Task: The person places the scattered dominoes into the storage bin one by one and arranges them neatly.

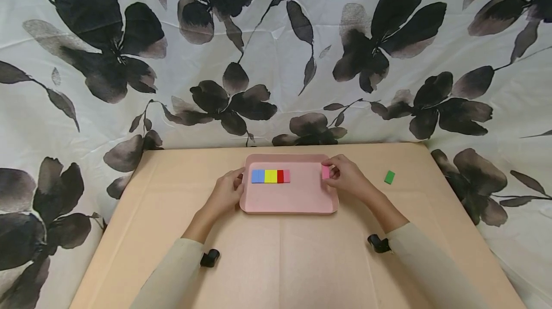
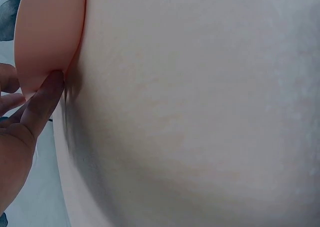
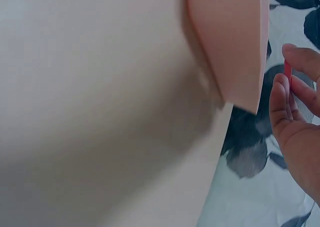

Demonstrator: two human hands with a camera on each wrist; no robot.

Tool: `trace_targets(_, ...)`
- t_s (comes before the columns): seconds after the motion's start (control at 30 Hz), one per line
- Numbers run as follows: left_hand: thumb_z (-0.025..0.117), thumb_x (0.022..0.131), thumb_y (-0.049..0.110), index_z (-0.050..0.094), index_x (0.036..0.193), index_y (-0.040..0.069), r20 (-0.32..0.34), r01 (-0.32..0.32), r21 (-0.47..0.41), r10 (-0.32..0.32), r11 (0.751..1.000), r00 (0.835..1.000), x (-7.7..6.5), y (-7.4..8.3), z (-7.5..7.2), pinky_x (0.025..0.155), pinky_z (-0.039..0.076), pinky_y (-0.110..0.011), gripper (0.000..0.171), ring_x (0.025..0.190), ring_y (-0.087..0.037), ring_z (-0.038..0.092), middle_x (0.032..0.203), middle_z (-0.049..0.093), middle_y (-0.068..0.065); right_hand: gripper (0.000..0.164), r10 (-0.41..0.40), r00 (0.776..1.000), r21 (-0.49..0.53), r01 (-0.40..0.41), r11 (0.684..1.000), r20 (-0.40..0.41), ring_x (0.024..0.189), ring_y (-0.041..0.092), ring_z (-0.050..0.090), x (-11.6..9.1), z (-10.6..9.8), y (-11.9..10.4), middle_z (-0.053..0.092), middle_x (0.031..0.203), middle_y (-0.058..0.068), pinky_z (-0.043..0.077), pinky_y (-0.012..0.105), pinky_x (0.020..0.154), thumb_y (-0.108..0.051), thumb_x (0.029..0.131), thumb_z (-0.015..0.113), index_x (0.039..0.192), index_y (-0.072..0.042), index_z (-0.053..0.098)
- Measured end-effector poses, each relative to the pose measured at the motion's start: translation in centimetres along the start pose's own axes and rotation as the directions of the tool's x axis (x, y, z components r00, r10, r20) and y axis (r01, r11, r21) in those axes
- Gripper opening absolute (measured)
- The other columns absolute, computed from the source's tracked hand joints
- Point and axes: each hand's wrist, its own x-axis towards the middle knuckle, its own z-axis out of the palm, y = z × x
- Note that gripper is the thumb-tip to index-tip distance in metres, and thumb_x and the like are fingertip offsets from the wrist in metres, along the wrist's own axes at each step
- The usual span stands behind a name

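Observation:
A pink tray (image 1: pixel 289 201) lies on the table. My left hand (image 1: pixel 226 190) grips its left end; in the left wrist view the thumb (image 2: pixel 47 99) presses the tray's outer wall (image 2: pixel 50 27), the other fingers partly hidden behind. Between thumb and fingers, my right hand (image 1: pixel 349 177) pinches a bright pink tile (image 1: pixel 325 172) above the tray's right end. The right wrist view shows that tile (image 3: pixel 287 73) edge-on, apart from the tray wall (image 3: pixel 232 47). In the tray, a row runs left to right: blue (image 1: pixel 258 176), yellow (image 1: pixel 270 176), red (image 1: pixel 280 176) and pink pieces (image 1: pixel 286 176).
A green tile (image 1: pixel 389 177) lies on the tabletop (image 1: pixel 280 261), right of the tray. Floral cloth (image 1: pixel 302 60) hangs behind the table's back edge. Each wrist wears a small black camera, the left one (image 1: pixel 210 258) and the right one (image 1: pixel 379 243).

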Motion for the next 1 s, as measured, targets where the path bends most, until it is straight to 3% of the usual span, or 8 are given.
trace_targets(0.4,0.062,0.094,-0.002,0.053,0.146,-0.005,0.008,-0.001,-0.018,0.001,1.000,1.000,-0.1,0.1,0.0,0.081,0.059,-0.035,0.053,0.098,-0.027,0.071,0.117,0.068,-0.021,0.047,-0.019,0.996,-0.058,0.025,0.998,0.091,0.094,0.020,0.059,3.1,3.1,-2.0,0.055,0.117,0.012,0.056,0.029,0.083,-0.011,0.085,0.084,0.127,-0.003,0.067)
trace_targets(0.63,0.062,0.095,-0.001,0.053,0.147,-0.004,0.006,0.010,-0.010,-0.010,1.000,1.000,0.0,0.0,0.0,0.082,0.060,-0.036,0.053,0.100,-0.028,0.071,0.120,0.067,-0.022,0.043,-0.039,0.991,-0.081,0.049,0.995,0.127,0.091,0.020,0.057,4.5,4.4,-2.6,0.058,0.103,0.008,0.053,0.027,0.079,-0.013,0.085,0.084,0.123,-0.003,0.066)
trace_targets(0.73,0.062,0.094,-0.001,0.053,0.146,-0.004,-0.001,0.002,-0.006,-0.002,1.000,1.000,0.0,-0.1,0.0,0.082,0.060,-0.037,0.053,0.099,-0.028,0.071,0.119,0.067,-0.022,0.043,-0.022,0.987,-0.074,0.034,0.997,0.158,0.089,0.019,0.057,4.9,5.1,-2.8,0.059,0.098,0.007,0.053,0.025,0.076,-0.013,0.086,0.083,0.124,-0.003,0.065)
trace_targets(1.0,0.062,0.094,0.000,0.054,0.146,-0.003,-0.008,0.002,-0.001,-0.002,1.000,1.000,0.0,-0.1,0.0,0.083,0.058,-0.039,0.052,0.097,-0.027,0.070,0.117,0.068,-0.020,0.043,0.040,0.984,-0.043,-0.033,0.999,0.175,0.095,0.023,0.057,5.3,6.3,-3.4,0.057,0.108,0.007,0.055,0.026,0.080,-0.014,0.087,0.083,0.125,-0.006,0.064)
